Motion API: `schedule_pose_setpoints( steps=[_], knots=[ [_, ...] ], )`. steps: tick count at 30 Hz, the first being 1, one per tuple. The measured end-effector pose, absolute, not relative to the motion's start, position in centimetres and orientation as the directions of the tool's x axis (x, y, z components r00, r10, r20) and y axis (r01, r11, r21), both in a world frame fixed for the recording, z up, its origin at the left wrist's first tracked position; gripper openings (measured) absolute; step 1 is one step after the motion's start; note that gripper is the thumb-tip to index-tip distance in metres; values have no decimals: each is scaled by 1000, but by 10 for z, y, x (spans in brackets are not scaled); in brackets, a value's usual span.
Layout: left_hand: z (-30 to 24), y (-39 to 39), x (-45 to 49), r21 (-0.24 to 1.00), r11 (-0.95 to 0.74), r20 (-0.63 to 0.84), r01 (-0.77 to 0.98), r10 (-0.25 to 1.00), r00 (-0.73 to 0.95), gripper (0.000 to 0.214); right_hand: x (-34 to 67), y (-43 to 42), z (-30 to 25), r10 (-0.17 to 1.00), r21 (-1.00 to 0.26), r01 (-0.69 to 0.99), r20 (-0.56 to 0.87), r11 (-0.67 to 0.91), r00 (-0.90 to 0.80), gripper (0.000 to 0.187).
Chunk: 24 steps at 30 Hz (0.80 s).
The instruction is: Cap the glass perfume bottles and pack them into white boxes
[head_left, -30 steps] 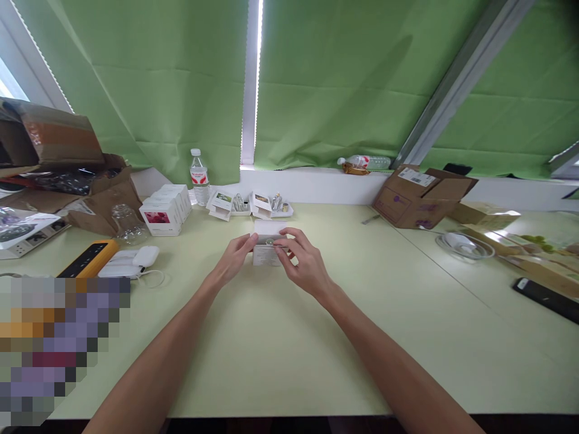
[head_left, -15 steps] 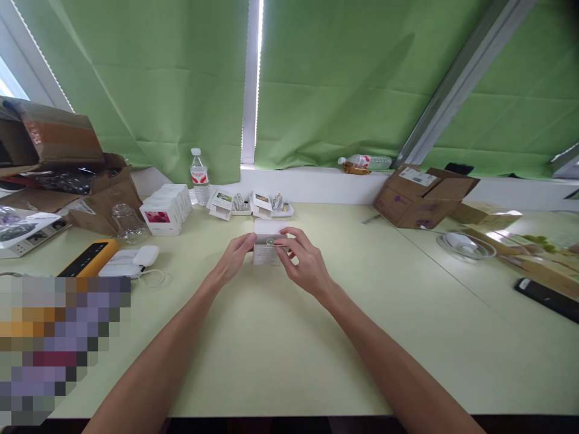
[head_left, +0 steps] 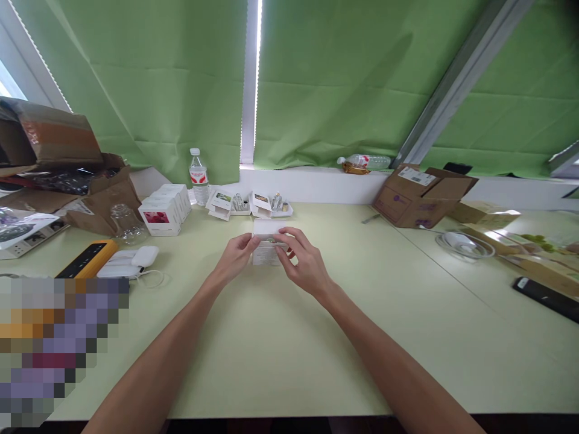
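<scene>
A small white carton (head_left: 265, 258) stands on the table in front of me with its lid flap raised at the back. My left hand (head_left: 235, 255) grips the carton's left side, the thumb lying at the edge of the opening. From the right, my right hand (head_left: 306, 260) has its fingers bent at the opening and touches the carton's right side. Something small and shiny shows in the opening between the hands; its kind is too small to make out. Behind the carton, two opened white boxes (head_left: 220, 204) (head_left: 262, 204) hold small glass bottles (head_left: 277, 200).
White boxes (head_left: 163, 216) stand at the left near an upright water bottle (head_left: 198, 175) and a clear jar (head_left: 124, 222). An orange-and-black power strip (head_left: 88, 259) lies closer. A brown cardboard box (head_left: 418, 196), a coiled white cable (head_left: 465, 244) and a black object (head_left: 549, 300) are at the right.
My left thumb has shifted slightly right over the opening. The small shiny thing in the opening shows less than before. My right hand has barely moved.
</scene>
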<state>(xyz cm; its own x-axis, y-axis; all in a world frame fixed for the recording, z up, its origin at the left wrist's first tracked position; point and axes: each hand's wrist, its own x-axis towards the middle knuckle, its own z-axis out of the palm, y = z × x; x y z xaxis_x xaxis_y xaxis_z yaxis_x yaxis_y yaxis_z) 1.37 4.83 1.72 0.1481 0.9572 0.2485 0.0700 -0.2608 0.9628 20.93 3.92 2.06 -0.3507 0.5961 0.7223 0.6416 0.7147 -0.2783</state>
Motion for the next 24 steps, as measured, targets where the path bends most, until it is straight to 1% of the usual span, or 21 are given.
schedule_pose_setpoints(
  steps=[4,16,24],
  knots=[
    [15,50,14,950,-302,285,79,943,174,49,210,39,21,594,-277,638,722,719,-356,29],
    [15,51,16,952,-295,280,78,947,158,50,209,39,22,591,-286,634,732,718,-339,33],
    [24,44,18,938,-303,286,169,951,122,47,210,37,23,607,-295,638,715,711,-346,36]
  ],
)
